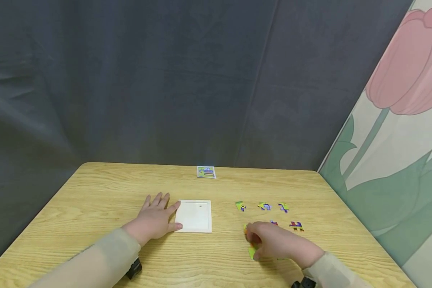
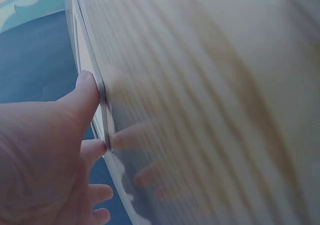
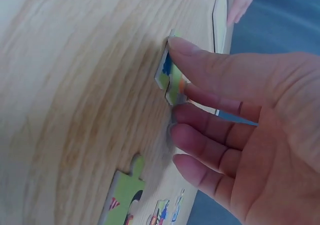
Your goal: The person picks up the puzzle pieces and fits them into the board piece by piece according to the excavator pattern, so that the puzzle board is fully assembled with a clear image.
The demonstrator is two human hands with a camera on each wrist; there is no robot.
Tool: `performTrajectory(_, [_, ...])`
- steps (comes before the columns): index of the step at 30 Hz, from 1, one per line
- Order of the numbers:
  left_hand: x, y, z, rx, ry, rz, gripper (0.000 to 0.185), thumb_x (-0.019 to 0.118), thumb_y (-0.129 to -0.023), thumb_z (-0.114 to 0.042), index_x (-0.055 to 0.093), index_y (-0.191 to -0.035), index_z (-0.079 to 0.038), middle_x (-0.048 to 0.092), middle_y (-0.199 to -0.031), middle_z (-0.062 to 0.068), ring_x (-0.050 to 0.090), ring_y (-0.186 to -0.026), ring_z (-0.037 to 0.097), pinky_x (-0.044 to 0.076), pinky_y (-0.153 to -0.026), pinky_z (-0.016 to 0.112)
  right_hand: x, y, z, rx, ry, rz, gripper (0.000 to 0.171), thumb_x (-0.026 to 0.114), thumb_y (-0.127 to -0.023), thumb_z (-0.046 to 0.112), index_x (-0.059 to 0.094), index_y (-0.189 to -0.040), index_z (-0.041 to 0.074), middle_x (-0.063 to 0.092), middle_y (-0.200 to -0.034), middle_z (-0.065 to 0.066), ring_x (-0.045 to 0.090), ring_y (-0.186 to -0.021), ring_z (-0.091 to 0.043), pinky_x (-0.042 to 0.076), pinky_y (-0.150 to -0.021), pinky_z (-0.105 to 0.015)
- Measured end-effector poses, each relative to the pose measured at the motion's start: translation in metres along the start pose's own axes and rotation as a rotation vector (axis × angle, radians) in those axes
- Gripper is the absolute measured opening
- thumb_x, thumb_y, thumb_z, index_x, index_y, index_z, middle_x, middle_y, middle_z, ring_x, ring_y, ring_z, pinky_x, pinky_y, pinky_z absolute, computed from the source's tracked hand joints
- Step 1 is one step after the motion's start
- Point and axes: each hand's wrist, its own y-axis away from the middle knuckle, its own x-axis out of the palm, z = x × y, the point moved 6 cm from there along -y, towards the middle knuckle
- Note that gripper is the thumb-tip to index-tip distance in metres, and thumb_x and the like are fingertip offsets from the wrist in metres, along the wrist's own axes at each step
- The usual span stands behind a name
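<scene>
A square white puzzle tray (image 1: 198, 219) with a raised rim lies flat on the table. My left hand (image 1: 156, 222) rests at its left side, fingers spread; the thumb and index fingertip lie on the rim. To the right, my right hand (image 1: 273, 240) bends low over green puzzle pieces (image 1: 251, 253). In the right wrist view, its thumb and index finger pinch a green puzzle piece (image 3: 176, 85) with a bit of orange, close to the tabletop. The hand partly hides it in the head view. The other fingers curl beside it.
Several loose puzzle pieces lie beyond my right hand, among them a yellow-green one (image 1: 241, 206) and a red-purple one (image 1: 296, 226). A small picture card (image 1: 206, 172) lies at the table's back edge. A dark curtain (image 1: 187, 88) hangs behind; a flowered wall (image 1: 399, 160) borders the right.
</scene>
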Motion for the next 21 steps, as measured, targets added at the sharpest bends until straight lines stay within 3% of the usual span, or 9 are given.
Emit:
performTrajectory(6, [0.003,-0.005,-0.004,-0.005,-0.013,0.017,0.08,0.049,-0.093,-0.064,0.032,-0.157,-0.019,0.016,-0.16,0.023,0.009,-0.147,0.043,0.001,-0.113,0.064,0.001,-0.001,-0.001,0.014,0.005,0.0,0.039,0.09,-0.067,0.011,0.054,-0.08,0.018,0.052,-0.074,0.005,0.046,-0.068,-0.006,0.04,-0.061,-0.026])
performTrajectory(10, [0.006,-0.007,0.0,0.019,0.044,0.037,0.085,0.049,-0.091,-0.069,0.03,-0.157,-0.02,0.017,-0.16,0.022,0.01,-0.146,0.044,0.003,-0.113,0.065,0.001,-0.001,-0.003,0.025,-0.006,0.008,0.04,0.091,-0.068,0.011,0.054,-0.081,0.017,0.052,-0.074,0.005,0.046,-0.067,-0.007,0.041,-0.06,-0.026])
performTrajectory(16, [0.002,-0.005,0.01,0.045,0.193,0.122,0.095,0.063,-0.082,-0.069,0.03,-0.158,-0.021,0.016,-0.161,0.022,0.009,-0.146,0.046,0.005,-0.112,0.067,0.002,-0.002,-0.004,0.029,-0.019,0.033,0.04,0.09,-0.069,0.011,0.053,-0.082,0.017,0.053,-0.073,0.007,0.047,-0.066,-0.006,0.042,-0.059,-0.026])
performTrajectory(21, [-0.001,-0.003,0.01,0.044,0.226,0.136,0.095,0.068,-0.082,-0.063,0.029,-0.158,-0.02,0.015,-0.161,0.023,0.008,-0.146,0.047,0.004,-0.112,0.067,0.002,-0.005,-0.004,0.013,-0.061,0.05,0.036,0.086,-0.073,0.004,0.054,-0.082,0.017,0.053,-0.073,0.007,0.047,-0.067,-0.005,0.042,-0.059,-0.025])
